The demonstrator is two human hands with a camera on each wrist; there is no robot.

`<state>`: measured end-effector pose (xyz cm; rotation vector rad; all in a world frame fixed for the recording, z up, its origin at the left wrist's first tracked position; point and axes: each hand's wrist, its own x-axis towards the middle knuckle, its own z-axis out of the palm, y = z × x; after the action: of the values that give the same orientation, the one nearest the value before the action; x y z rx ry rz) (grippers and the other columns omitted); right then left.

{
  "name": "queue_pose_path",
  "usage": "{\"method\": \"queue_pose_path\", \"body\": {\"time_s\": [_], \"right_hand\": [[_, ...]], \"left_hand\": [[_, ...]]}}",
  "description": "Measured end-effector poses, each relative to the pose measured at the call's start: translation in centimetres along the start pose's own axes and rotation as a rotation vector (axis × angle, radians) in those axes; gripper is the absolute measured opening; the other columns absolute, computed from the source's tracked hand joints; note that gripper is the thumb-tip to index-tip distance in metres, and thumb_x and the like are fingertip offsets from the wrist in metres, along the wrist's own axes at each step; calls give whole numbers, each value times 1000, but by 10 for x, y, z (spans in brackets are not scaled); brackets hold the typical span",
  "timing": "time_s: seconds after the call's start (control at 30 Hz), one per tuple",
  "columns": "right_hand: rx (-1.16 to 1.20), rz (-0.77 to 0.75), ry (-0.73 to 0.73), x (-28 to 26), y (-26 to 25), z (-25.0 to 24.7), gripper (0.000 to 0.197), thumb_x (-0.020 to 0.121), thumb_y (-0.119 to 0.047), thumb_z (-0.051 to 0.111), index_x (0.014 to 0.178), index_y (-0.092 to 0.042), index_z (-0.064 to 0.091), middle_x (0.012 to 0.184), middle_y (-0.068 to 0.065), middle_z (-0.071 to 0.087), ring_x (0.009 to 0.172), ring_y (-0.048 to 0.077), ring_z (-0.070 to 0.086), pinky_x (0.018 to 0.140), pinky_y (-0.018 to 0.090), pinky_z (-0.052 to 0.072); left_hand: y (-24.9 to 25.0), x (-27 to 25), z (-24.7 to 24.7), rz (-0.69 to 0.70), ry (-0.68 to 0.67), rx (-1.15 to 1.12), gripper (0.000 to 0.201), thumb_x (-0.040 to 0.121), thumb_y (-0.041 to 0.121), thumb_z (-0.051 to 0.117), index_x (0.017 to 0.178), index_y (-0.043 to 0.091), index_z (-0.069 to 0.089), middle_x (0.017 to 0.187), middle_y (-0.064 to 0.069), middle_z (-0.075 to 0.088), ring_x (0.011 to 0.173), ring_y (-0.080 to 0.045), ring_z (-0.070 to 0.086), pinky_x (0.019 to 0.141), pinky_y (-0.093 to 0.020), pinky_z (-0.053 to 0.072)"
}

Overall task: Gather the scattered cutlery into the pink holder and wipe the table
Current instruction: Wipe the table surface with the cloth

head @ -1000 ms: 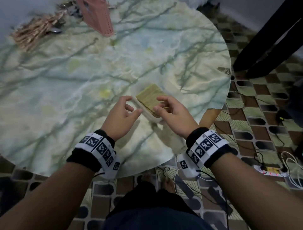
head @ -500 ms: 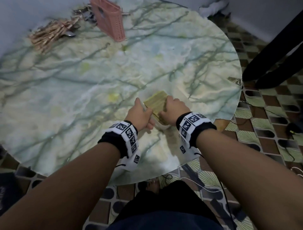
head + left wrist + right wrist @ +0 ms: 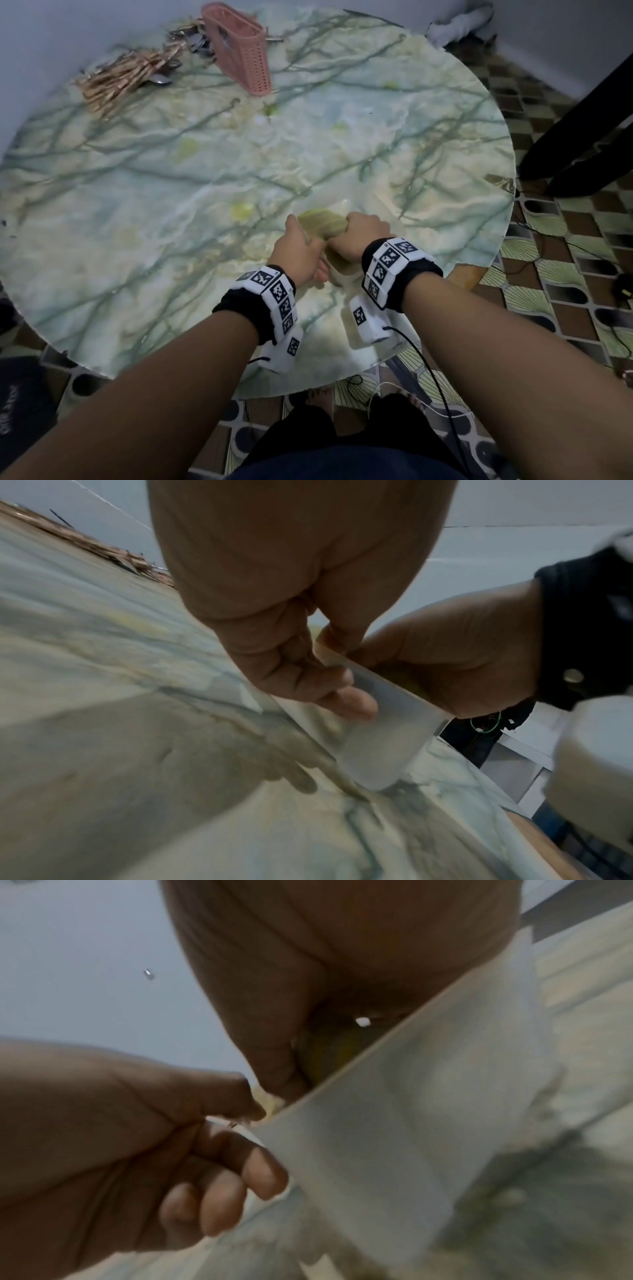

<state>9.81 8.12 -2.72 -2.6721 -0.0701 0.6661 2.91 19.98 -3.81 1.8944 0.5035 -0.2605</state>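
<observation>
A folded yellow-green cloth with a white underside (image 3: 323, 222) is held just above the near right part of the marble table (image 3: 171, 192). My left hand (image 3: 301, 248) grips its left end and my right hand (image 3: 359, 238) grips its right end, fingers curled over it. The left wrist view shows the white face of the cloth (image 3: 383, 723) between both hands, and the right wrist view shows the cloth (image 3: 394, 1123) too. The pink holder (image 3: 243, 48) lies tipped over at the far edge, with a heap of gold-handled cutlery (image 3: 126, 77) to its left.
The table stands against a pale wall at the back. Dark furniture legs (image 3: 579, 137) rise at the right. Cables (image 3: 431, 373) run over the patterned floor below the near edge. A crumpled white rag (image 3: 459, 25) lies beyond the table's far right.
Both hands went from touching the flat cloth to gripping and bunching it. The view has widened toward the far edge, so the holder and cutlery show more fully.
</observation>
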Motion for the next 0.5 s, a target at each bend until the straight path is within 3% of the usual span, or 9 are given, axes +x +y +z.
{"method": "queue_pose_path", "body": {"time_s": [0.07, 0.13, 0.17, 0.23, 0.27, 0.3, 0.37, 0.43, 0.5], "right_hand": [[221, -73, 44, 0, 4, -4, 34, 83, -35, 66, 110, -15, 57, 108, 11, 63, 102, 35, 62, 82, 36, 51], [470, -113, 90, -1, 13, -12, 29, 84, -28, 68, 106, -18, 53, 97, 5, 65, 92, 31, 66, 70, 34, 51], [541, -123, 112, -1, 19, -17, 29, 84, -28, 70, 106, -20, 53, 96, 3, 65, 91, 28, 66, 71, 35, 53], [639, -131, 137, -3, 34, -30, 33, 83, -31, 76, 106, -21, 56, 99, 1, 68, 93, 23, 67, 78, 38, 57], [687, -131, 142, -2, 43, -36, 34, 82, -32, 79, 107, -19, 59, 99, 1, 70, 92, 23, 68, 79, 41, 59], [747, -139, 137, -5, 52, -44, 33, 82, -32, 80, 107, -17, 63, 99, 3, 72, 91, 24, 70, 77, 43, 61], [866, -153, 127, -9, 76, -60, 32, 83, -30, 81, 108, -15, 68, 99, 6, 75, 90, 26, 74, 75, 48, 63], [953, -161, 113, -16, 104, -76, 33, 83, -31, 82, 109, -14, 69, 100, 6, 77, 91, 24, 75, 80, 50, 62], [1005, -168, 109, -23, 134, -93, 32, 87, -32, 80, 111, -13, 70, 101, 4, 77, 93, 20, 75, 86, 46, 61]], "left_hand": [[1, -1, 0, -24, -5, 4, 45, 102, 19, 47, 140, 17, 23, 73, -20, 74, 59, -37, 72, 59, -48, 62], [3, -2, -1, -48, 30, 50, 55, 102, 20, 49, 147, 14, 19, 85, -19, 75, 72, -37, 74, 64, -44, 61], [5, -3, -2, -43, 91, 112, 62, 101, 25, 54, 150, 10, 19, 100, -19, 74, 88, -37, 73, 72, -42, 59], [7, -6, -4, 14, 302, 236, 79, 96, 41, 63, 154, 8, 22, 137, -18, 57, 124, -34, 58, 96, -39, 49], [11, -9, -3, 69, 415, 243, 82, 93, 48, 65, 153, 9, 25, 145, -17, 48, 130, -33, 50, 104, -40, 44], [17, -13, 0, 134, 502, 225, 80, 92, 51, 65, 151, 10, 30, 143, -16, 45, 128, -30, 49, 106, -41, 43], [35, -21, 14, 268, 557, 181, 65, 93, 48, 65, 143, 15, 40, 127, -9, 48, 108, -19, 51, 96, -34, 45], [54, -27, 37, 367, 505, 151, 54, 94, 44, 66, 137, 21, 44, 113, -3, 49, 93, -14, 50, 86, -29, 46], [74, -32, 65, 412, 411, 80, 51, 93, 44, 68, 135, 27, 45, 112, -1, 52, 89, -15, 55, 81, -27, 48]]}}
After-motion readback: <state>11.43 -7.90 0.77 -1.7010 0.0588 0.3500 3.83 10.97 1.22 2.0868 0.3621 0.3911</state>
